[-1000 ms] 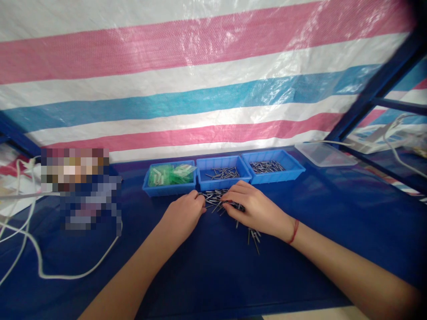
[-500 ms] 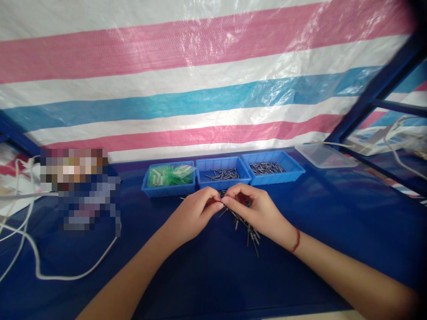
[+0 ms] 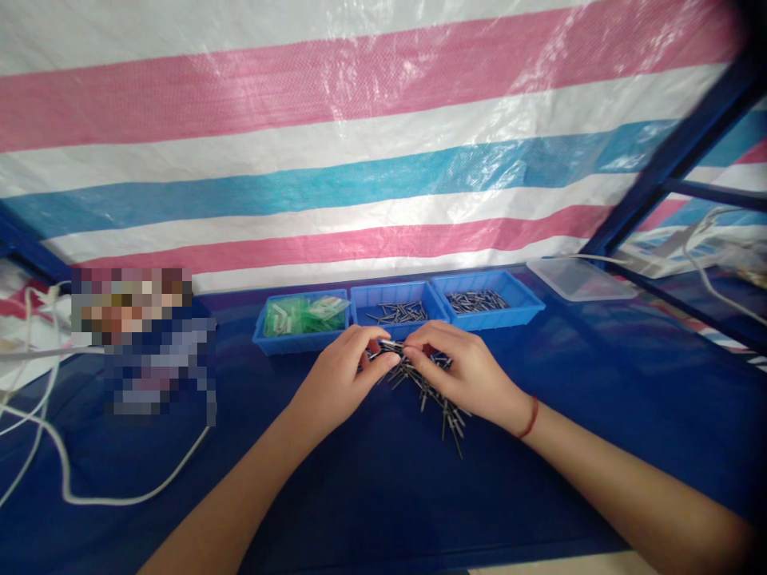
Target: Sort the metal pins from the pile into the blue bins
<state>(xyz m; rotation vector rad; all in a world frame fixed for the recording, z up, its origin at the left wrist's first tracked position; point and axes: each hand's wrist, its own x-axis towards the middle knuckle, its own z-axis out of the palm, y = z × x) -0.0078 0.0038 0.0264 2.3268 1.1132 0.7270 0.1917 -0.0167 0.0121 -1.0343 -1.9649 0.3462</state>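
A loose pile of thin metal blind rivets (image 3: 449,415) lies on the blue table, partly hidden by both hands. Over the pile's left side is my left hand (image 3: 344,371), its thumb and index finger apart, with rivets showing in the gap. My right hand (image 3: 461,363) pinches a thin rivet (image 3: 396,346) between thumb and index finger, close to the left fingertips. Just behind the hands, the middle blue bin (image 3: 358,297) and the right blue bin (image 3: 527,303) hold more rivets.
The left blue bin (image 3: 288,343) holds green plastic packets (image 3: 305,314). A clear plastic lid (image 3: 581,279) lies at the back right. White cables (image 3: 120,501) run along the left, near a blurred-out patch. A striped sheet (image 3: 359,184) hangs behind, beside a blue frame post (image 3: 653,176).
The fingertips of both hands were together; now they are slightly apart. My left thumb and index finger have parted, and more of the rivet pile shows between the hands.
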